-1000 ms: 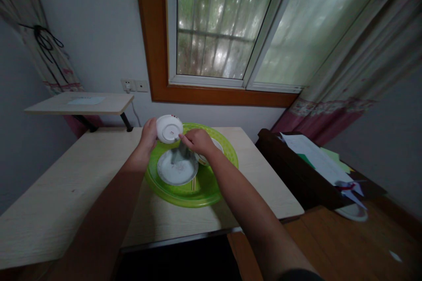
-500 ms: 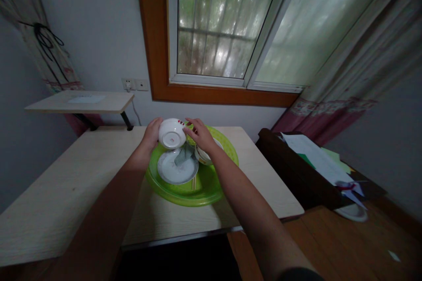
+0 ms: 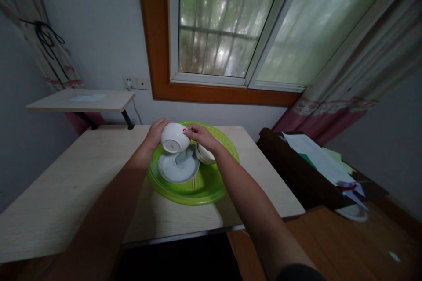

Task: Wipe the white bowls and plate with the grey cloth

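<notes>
A white bowl (image 3: 174, 138) with red marks near its rim is held up, tilted with its base toward me. My left hand (image 3: 157, 134) grips its left side. On its right rim, the fingers of my right hand (image 3: 201, 136) are closed. Below is a round green basin (image 3: 211, 189). In it lie a white plate (image 3: 174, 173), a grey-green cloth (image 3: 185, 154) partly on the plate, and a pair of chopsticks (image 3: 194, 181). Another patterned bowl (image 3: 202, 154) sits beside the plate, partly hidden by my right forearm.
The basin stands on a pale wooden table (image 3: 82, 184). A small raised shelf (image 3: 115, 103) with a sheet of paper is at the back left. To the right, a dark brown piece of furniture (image 3: 280, 167) bears papers. A window (image 3: 217, 30) is behind.
The bowl has tipped so more of its outer side shows, its base turned lower. My right fingers, earlier spread, have closed onto the rim.
</notes>
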`<state>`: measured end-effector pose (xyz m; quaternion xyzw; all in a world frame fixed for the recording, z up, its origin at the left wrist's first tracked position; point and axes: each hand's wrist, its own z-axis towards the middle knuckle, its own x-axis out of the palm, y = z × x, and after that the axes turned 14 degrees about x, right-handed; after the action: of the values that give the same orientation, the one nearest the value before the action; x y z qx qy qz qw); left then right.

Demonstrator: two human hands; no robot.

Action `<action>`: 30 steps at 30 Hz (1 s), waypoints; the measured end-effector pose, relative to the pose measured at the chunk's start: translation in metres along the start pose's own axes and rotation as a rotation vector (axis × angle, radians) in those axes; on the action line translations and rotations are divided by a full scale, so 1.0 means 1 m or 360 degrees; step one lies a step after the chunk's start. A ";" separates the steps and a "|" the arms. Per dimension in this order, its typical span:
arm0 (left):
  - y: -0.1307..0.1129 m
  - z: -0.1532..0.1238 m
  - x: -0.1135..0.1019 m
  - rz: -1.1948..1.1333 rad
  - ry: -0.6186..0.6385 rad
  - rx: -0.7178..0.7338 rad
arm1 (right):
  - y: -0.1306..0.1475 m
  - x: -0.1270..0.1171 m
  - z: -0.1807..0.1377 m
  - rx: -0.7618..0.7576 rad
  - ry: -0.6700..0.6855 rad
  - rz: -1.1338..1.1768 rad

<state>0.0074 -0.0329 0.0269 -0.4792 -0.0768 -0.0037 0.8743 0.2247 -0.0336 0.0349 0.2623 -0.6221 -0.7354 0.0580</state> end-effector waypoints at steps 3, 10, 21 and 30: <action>0.002 0.002 -0.002 0.0020 0.0005 0.0042 | 0.006 -0.002 -0.002 0.0025 0.0068 0.0050; 0.020 0.011 -0.008 0.0149 -0.0193 0.0004 | 0.016 -0.005 -0.006 0.0078 0.0130 -0.0116; 0.021 0.010 0.000 0.0379 -0.0003 -0.0031 | 0.032 -0.027 -0.019 -0.0065 0.0031 -0.0505; 0.031 0.008 0.002 0.0803 0.0537 -0.0052 | 0.032 -0.073 -0.075 -0.0052 -0.0270 -0.0930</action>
<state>0.0107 -0.0097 0.0052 -0.4898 0.1911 0.1328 0.8402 0.3142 -0.0772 0.0810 0.3668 -0.5109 -0.7502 -0.2041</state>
